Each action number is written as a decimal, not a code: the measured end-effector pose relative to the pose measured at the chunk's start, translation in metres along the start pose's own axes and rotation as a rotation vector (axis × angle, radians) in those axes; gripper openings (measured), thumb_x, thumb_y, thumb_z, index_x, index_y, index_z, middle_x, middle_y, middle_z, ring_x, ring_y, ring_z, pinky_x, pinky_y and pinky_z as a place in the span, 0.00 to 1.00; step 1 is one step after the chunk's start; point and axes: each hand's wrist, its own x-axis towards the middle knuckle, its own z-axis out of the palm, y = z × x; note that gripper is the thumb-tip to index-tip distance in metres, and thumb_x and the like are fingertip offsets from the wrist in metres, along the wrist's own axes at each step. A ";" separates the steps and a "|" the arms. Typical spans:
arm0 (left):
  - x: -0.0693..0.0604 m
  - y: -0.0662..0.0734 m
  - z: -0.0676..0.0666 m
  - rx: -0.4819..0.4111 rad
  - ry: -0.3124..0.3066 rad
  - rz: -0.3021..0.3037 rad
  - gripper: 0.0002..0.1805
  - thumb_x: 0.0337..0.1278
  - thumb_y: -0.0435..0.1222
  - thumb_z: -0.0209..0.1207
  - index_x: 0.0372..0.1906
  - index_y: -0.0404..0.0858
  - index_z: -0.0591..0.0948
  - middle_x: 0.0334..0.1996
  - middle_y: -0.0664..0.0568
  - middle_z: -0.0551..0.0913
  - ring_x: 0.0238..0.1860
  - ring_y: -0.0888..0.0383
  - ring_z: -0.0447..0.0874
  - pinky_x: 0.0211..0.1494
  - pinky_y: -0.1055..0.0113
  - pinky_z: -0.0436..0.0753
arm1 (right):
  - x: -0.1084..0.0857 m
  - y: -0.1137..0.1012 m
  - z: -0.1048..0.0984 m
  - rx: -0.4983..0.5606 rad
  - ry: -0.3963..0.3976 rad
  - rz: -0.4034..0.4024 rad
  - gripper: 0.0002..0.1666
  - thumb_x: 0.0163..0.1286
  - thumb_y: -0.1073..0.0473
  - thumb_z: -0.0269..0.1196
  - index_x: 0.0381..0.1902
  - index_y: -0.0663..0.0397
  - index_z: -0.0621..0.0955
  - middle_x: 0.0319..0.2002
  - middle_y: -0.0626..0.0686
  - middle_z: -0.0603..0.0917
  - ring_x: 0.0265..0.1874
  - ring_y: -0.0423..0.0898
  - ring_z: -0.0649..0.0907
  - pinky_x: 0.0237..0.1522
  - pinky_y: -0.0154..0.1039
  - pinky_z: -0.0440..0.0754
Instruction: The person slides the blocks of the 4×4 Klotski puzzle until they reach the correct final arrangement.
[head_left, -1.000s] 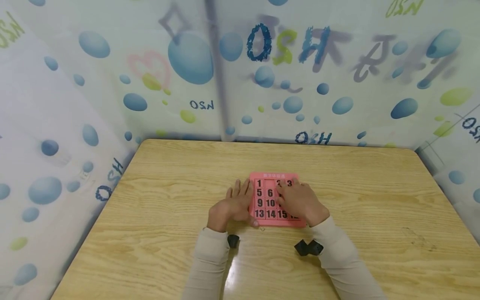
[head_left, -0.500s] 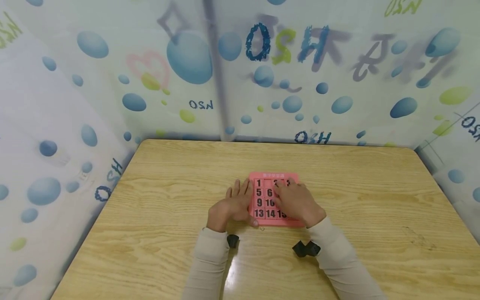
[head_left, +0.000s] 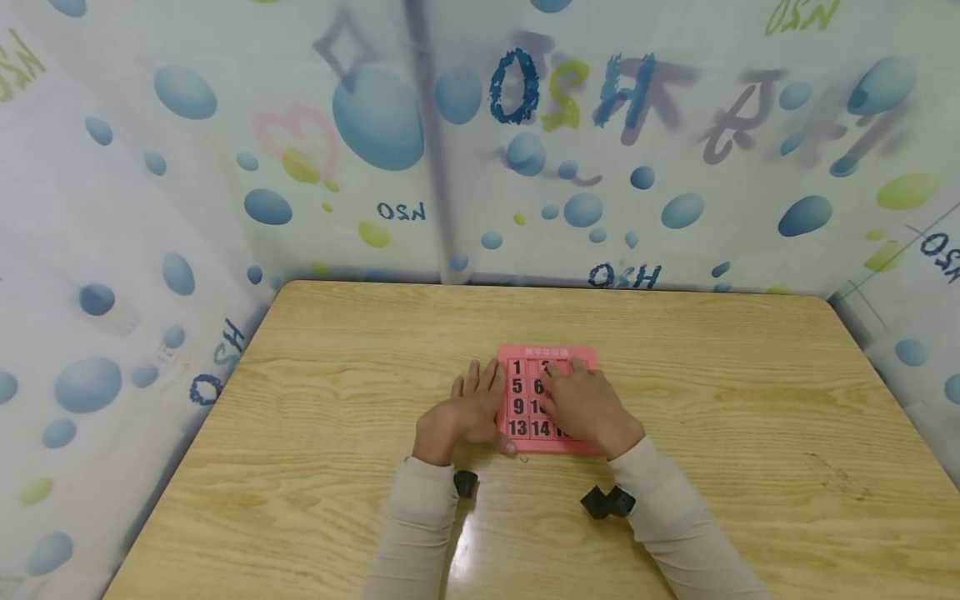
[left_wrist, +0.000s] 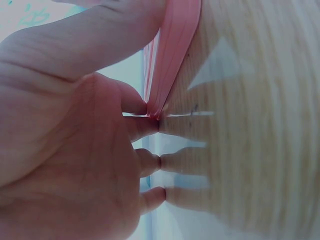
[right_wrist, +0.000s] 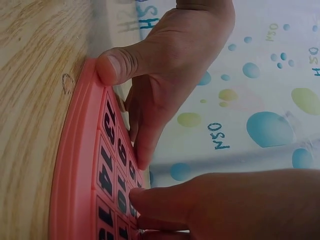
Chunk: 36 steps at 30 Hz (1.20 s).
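Note:
A pink number slide puzzle lies flat on the wooden table. My left hand rests along its left side, fingers straight and spread. The left thumb touches the near left corner, as the right wrist view also shows. From the right, my right hand reaches over the board with its fingertips on the tiles at the top. One of them touches the 2 tile, which sits beside the 1 tile. My right hand hides most tiles on the right side. In the left wrist view, the puzzle's pink edge meets the left fingers.
The wooden table surrounds the puzzle on all sides. Behind its far edge hangs a white curtain with blue and green drops. Small black pieces are at the wrists.
My right hand has moved a little to the left, and the 2 tile has slid left with it, into the gap beside the 1. The left hand has stayed put.

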 end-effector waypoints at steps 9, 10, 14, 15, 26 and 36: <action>-0.001 0.000 0.000 -0.005 0.001 0.001 0.70 0.45 0.52 0.74 0.80 0.39 0.35 0.80 0.46 0.29 0.79 0.45 0.21 0.80 0.48 0.35 | 0.002 -0.003 0.001 0.023 -0.037 0.022 0.28 0.74 0.49 0.59 0.65 0.57 0.77 0.65 0.60 0.76 0.60 0.63 0.77 0.58 0.62 0.76; -0.001 0.000 -0.001 -0.005 0.001 0.002 0.70 0.45 0.52 0.74 0.80 0.39 0.35 0.80 0.46 0.29 0.79 0.45 0.21 0.80 0.48 0.35 | 0.002 -0.003 0.001 0.021 -0.038 0.022 0.27 0.74 0.49 0.59 0.65 0.57 0.77 0.65 0.60 0.76 0.60 0.63 0.76 0.59 0.62 0.76; -0.001 0.000 -0.001 -0.004 0.000 0.008 0.70 0.45 0.52 0.74 0.80 0.38 0.35 0.80 0.46 0.29 0.79 0.45 0.21 0.80 0.47 0.35 | 0.003 -0.004 0.003 0.016 -0.031 0.014 0.27 0.74 0.49 0.59 0.65 0.56 0.78 0.66 0.59 0.76 0.62 0.64 0.75 0.60 0.63 0.75; -0.001 0.000 -0.001 -0.004 -0.001 0.008 0.70 0.45 0.52 0.74 0.80 0.38 0.35 0.80 0.46 0.29 0.79 0.45 0.21 0.80 0.47 0.34 | 0.003 -0.004 0.003 0.017 -0.026 0.010 0.26 0.74 0.49 0.59 0.64 0.56 0.78 0.66 0.58 0.76 0.63 0.65 0.75 0.60 0.63 0.75; 0.000 -0.001 -0.001 -0.001 -0.005 0.010 0.70 0.45 0.52 0.73 0.80 0.39 0.35 0.80 0.46 0.29 0.78 0.45 0.20 0.80 0.47 0.35 | 0.003 -0.008 0.006 0.037 0.015 -0.003 0.25 0.74 0.49 0.59 0.63 0.57 0.79 0.66 0.59 0.76 0.66 0.68 0.72 0.62 0.64 0.73; 0.000 0.000 0.000 -0.010 0.000 0.008 0.70 0.45 0.52 0.74 0.80 0.38 0.35 0.80 0.46 0.29 0.79 0.45 0.21 0.80 0.48 0.35 | 0.002 0.002 0.001 0.032 0.102 0.029 0.21 0.74 0.50 0.58 0.57 0.54 0.83 0.50 0.59 0.86 0.50 0.61 0.82 0.49 0.61 0.81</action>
